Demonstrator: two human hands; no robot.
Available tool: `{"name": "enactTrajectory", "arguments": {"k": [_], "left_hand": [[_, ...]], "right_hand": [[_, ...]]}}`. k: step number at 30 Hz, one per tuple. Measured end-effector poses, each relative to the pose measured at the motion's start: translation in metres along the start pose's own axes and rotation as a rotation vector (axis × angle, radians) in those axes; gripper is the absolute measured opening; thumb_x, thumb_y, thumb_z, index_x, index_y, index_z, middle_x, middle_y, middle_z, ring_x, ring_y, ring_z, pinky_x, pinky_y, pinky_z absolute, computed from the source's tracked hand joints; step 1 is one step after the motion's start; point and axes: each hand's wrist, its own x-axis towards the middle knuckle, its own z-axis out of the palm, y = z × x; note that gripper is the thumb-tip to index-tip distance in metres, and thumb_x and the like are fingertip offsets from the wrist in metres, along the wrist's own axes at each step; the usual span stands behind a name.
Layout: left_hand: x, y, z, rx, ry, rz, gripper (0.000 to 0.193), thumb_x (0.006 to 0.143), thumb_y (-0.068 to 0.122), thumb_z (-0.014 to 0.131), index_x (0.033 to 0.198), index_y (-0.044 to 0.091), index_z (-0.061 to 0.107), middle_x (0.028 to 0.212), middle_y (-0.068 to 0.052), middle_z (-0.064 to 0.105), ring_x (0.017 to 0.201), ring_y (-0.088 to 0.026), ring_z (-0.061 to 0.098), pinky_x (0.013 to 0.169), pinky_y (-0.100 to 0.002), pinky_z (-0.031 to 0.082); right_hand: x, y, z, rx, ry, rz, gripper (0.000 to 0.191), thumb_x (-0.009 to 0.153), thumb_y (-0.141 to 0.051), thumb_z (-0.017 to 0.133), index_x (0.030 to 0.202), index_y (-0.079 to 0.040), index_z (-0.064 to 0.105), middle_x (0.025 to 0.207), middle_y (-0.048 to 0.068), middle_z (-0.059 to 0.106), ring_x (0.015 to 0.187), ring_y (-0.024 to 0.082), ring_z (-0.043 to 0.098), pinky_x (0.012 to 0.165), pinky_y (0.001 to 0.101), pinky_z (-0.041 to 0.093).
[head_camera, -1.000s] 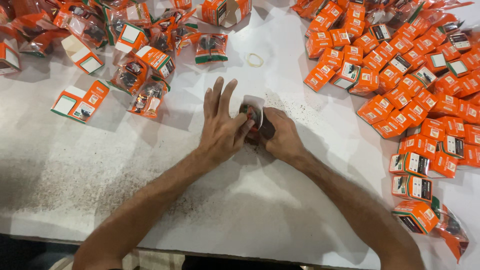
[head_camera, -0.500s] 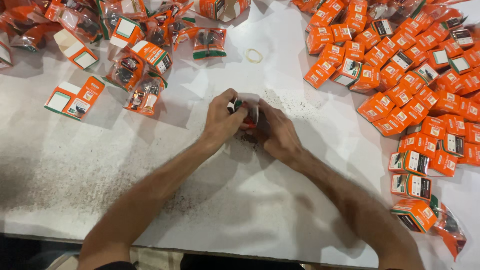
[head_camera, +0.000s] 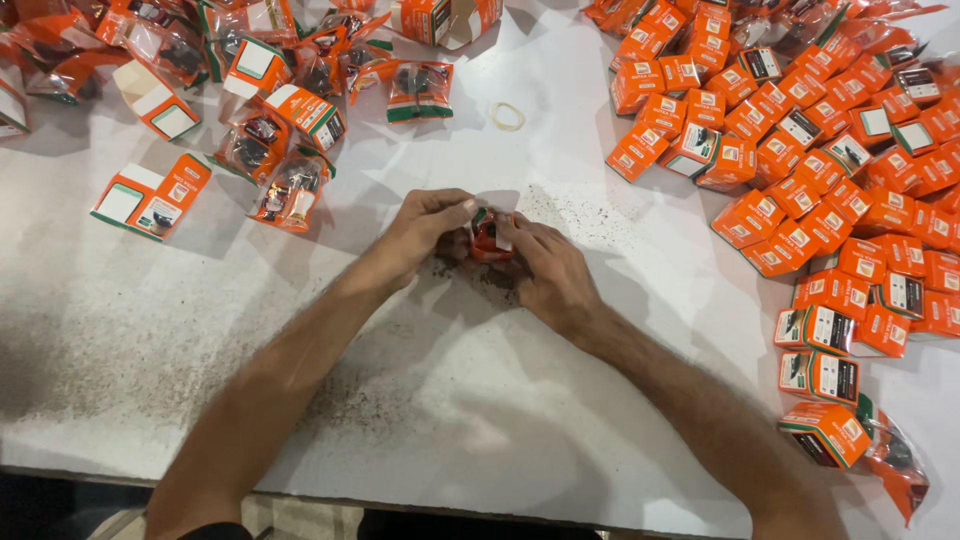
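Both of my hands meet at the middle of a white table (head_camera: 480, 400). My left hand (head_camera: 425, 232) and my right hand (head_camera: 545, 268) pinch a small orange packet (head_camera: 490, 235) between their fingertips; it holds a dark part inside clear plastic. The packet rests low, just above or on the tabletop, and most of it is hidden by my fingers. Dark specks lie on the table around it.
A large heap of small orange boxes (head_camera: 820, 160) covers the right side. Loose plastic packets (head_camera: 290, 185) and flat unfolded boxes (head_camera: 150, 195) lie at the upper left. A rubber band (head_camera: 507, 116) sits behind my hands. One box and packet (head_camera: 850, 440) lie near the front right edge.
My left hand's fingers, spread flat over the packet a second ago, have curled in to pinch it. Both hands stayed at the table's middle.
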Motion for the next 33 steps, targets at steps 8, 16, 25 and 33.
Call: {"name": "enactTrajectory", "arguments": {"k": [8,16,25,33], "left_hand": [[0.031,0.003,0.013,0.312,0.103,-0.06,0.013,0.087,0.007,0.074,0.078,0.005,0.065,0.063,-0.003,0.062,0.05,-0.013,0.051,0.045,-0.031,0.043],[-0.02,-0.011,0.03,0.899,0.065,0.819,0.033,0.09,0.003,0.072,0.123,0.002,0.068,0.133,-0.011,0.07,0.125,-0.031,0.067,0.104,-0.04,0.058],[-0.021,-0.016,0.017,0.901,0.045,0.701,0.023,0.096,0.01,0.073,0.116,0.01,0.064,0.141,-0.013,0.066,0.139,-0.032,0.062,0.092,-0.034,0.062],[-0.029,-0.011,0.013,1.202,-0.029,0.893,0.031,0.089,0.002,0.07,0.118,0.011,0.067,0.156,-0.02,0.049,0.149,-0.037,0.044,0.119,-0.048,0.044]], "right_hand": [[0.002,-0.005,-0.006,0.087,-0.047,0.098,0.06,0.071,0.01,0.07,0.126,-0.005,0.05,0.127,0.022,0.067,0.115,0.043,0.067,0.09,0.0453,0.058],[0.002,-0.017,-0.01,0.24,-0.011,0.161,0.071,0.083,0.001,0.077,0.133,-0.008,0.027,0.121,0.019,0.07,0.108,0.038,0.073,0.084,0.0439,0.06],[0.004,-0.011,-0.006,0.16,-0.037,0.149,0.069,0.087,-0.001,0.076,0.133,-0.009,0.026,0.126,0.018,0.07,0.109,0.04,0.071,0.086,0.0458,0.059],[0.008,-0.01,-0.005,0.14,-0.078,0.218,0.075,0.078,0.005,0.074,0.137,-0.012,0.032,0.126,0.017,0.067,0.112,0.04,0.069,0.086,0.0474,0.059]]}}
